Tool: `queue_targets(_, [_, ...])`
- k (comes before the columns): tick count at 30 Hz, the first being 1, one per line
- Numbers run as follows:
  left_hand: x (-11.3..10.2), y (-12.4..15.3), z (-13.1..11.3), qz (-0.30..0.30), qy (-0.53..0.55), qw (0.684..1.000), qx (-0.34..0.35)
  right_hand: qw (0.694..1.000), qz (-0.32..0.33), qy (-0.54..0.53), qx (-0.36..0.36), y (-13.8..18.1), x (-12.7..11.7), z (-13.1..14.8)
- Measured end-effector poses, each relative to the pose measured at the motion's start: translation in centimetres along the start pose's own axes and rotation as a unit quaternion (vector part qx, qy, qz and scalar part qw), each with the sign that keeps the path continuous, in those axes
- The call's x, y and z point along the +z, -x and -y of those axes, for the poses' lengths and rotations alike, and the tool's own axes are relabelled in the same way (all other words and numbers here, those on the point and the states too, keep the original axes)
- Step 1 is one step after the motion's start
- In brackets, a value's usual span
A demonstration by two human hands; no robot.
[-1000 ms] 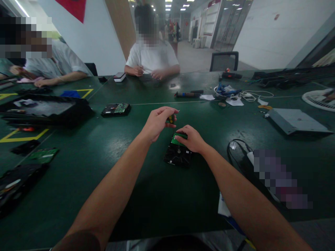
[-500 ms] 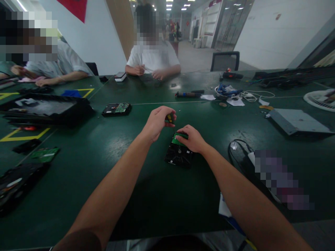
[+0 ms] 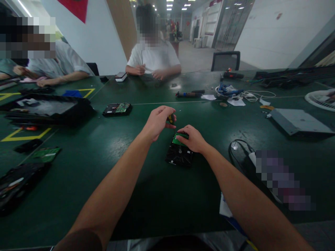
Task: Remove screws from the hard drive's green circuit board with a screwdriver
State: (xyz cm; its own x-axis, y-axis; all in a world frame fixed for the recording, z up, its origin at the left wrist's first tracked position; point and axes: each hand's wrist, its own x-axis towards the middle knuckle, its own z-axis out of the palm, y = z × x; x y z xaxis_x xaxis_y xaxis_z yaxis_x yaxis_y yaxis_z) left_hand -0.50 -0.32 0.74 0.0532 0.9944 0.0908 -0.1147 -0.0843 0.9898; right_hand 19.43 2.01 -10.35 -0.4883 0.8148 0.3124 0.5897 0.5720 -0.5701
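The hard drive (image 3: 180, 157) is lying on the bench (image 3: 115, 143). The left hand (image 3: 157, 122) is gripping a black-and-yellow screwdriver (image 3: 171, 119), which should be standing upright and bearing down while turning; the right hand (image 3: 193, 138) is clamping the drive's circuit-board end, ideally resisting twist.

The person has two bare hands, a left hand (image 3: 158, 122) and a right hand (image 3: 193, 138). There is one black and yellow screwdriver (image 3: 170, 119). There are two hard drives, one near drive (image 3: 180, 156) and one far drive (image 3: 117, 109). There is one grey metal box (image 3: 300, 121), one book (image 3: 120, 77) and one red banner (image 3: 77, 9). Two black chairs show, one right chair (image 3: 225, 61) and one left chair (image 3: 93, 68).
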Motion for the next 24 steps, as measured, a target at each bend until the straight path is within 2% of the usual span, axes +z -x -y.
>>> queue_targets(5, [0.03, -0.20, 0.35, 0.016, 0.038, 0.999, -0.003, 1.000, 0.003, 0.001, 0.003, 0.04, -0.09, 0.08])
queue_targets(10, [-0.44, -0.58, 0.68, -0.005, -0.042, 0.998, 0.043, 1.000, 0.003, 0.000, 0.004, 0.05, -0.11, 0.09])
queue_targets(18, [0.23, -0.03, 0.36, 0.035, 0.051, 0.998, -0.013, 1.000, 0.001, -0.004, 0.002, -0.01, -0.08, 0.22])
queue_targets(24, [-0.04, -0.34, 0.70, 0.006, -0.034, 0.999, 0.040, 1.000, -0.006, -0.009, 0.004, 0.07, -0.03, 0.16])
